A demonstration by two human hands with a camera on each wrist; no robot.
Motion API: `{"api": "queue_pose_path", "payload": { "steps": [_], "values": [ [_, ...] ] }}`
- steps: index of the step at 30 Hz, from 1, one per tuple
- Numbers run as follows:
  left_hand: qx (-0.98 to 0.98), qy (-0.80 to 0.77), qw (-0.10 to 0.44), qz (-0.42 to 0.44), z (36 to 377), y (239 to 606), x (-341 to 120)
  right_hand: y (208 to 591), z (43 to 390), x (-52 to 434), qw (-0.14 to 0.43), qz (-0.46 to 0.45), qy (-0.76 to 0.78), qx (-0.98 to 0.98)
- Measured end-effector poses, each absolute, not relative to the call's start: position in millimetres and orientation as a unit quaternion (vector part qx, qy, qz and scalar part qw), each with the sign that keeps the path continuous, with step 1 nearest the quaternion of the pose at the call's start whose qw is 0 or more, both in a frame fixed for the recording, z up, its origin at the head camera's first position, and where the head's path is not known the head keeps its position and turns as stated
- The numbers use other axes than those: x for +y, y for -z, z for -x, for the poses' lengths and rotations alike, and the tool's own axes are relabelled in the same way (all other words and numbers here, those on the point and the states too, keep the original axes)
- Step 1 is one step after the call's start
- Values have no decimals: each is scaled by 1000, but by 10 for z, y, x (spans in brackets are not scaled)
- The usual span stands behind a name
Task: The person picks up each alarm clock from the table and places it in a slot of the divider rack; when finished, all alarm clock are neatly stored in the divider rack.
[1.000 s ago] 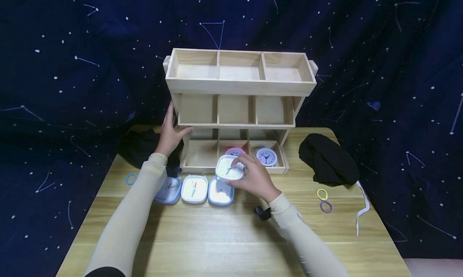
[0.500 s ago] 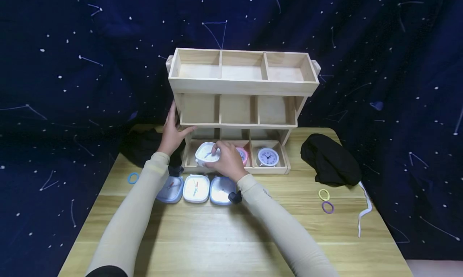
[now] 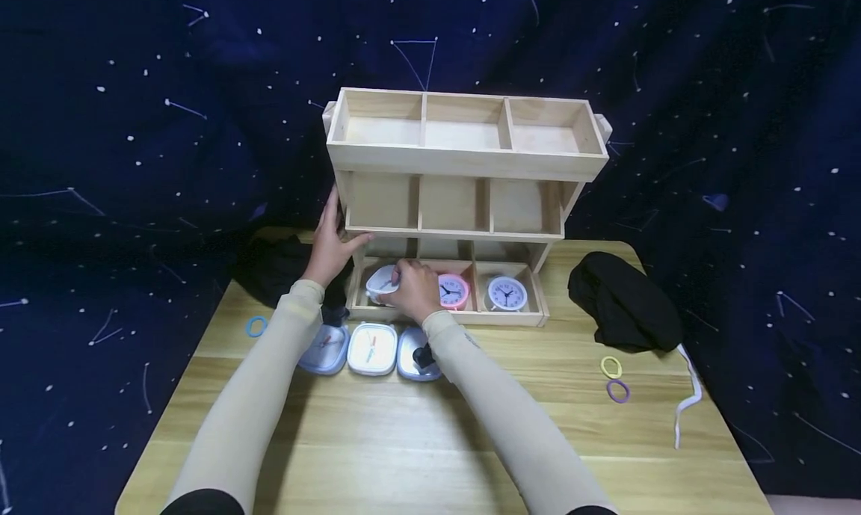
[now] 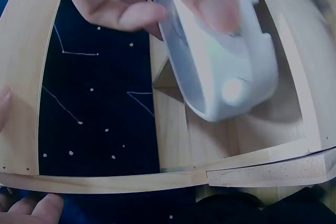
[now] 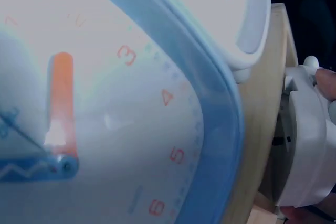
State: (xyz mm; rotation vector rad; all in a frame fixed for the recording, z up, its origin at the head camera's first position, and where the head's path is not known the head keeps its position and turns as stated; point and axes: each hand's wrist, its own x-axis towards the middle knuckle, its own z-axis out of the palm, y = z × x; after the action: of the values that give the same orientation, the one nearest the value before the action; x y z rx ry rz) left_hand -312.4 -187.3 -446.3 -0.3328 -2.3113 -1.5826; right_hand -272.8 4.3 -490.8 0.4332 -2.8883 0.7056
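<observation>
While left hand (image 3: 332, 247) grips shelf (image 3: 464, 160) post, right hand (image 3: 412, 289) holds white clock (image 3: 379, 282) in its bottom-left compartment.

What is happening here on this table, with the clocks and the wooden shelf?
A person is putting a white clock into the bottom-left compartment of a wooden shelf. The right hand grips the clock, and the left hand holds the shelf's left side. A pink clock and another white round clock already sit in the neighbouring compartments. Three square clocks lie on the table in front.
</observation>
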Motion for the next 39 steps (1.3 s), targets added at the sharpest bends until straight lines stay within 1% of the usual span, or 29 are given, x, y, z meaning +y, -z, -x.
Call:
{"api": "queue_pose_path", "payload": {
  "steps": [7, 17, 27, 33, 39],
  "values": [
    [-801, 563, 162, 125, 3134, 4460, -1822, 4962, 2767, 11, 57, -138, -199, -969],
    [-813, 549, 158, 114, 3135, 4463, -1809, 5024, 2789, -48, 10, -148, -120, -982],
    [-808, 555, 163, 114, 3135, 4496, -1822, 5024, 2749, 36, -20, -178, -162, -970],
    [-811, 552, 158, 110, 3123, 4501, -1832, 4996, 2640, 153, -11, -196, -215, -957],
    [-801, 568, 154, 110, 3120, 4475, -1854, 4884, 2416, 368, 6, -219, -267, -939]
  ]
}}
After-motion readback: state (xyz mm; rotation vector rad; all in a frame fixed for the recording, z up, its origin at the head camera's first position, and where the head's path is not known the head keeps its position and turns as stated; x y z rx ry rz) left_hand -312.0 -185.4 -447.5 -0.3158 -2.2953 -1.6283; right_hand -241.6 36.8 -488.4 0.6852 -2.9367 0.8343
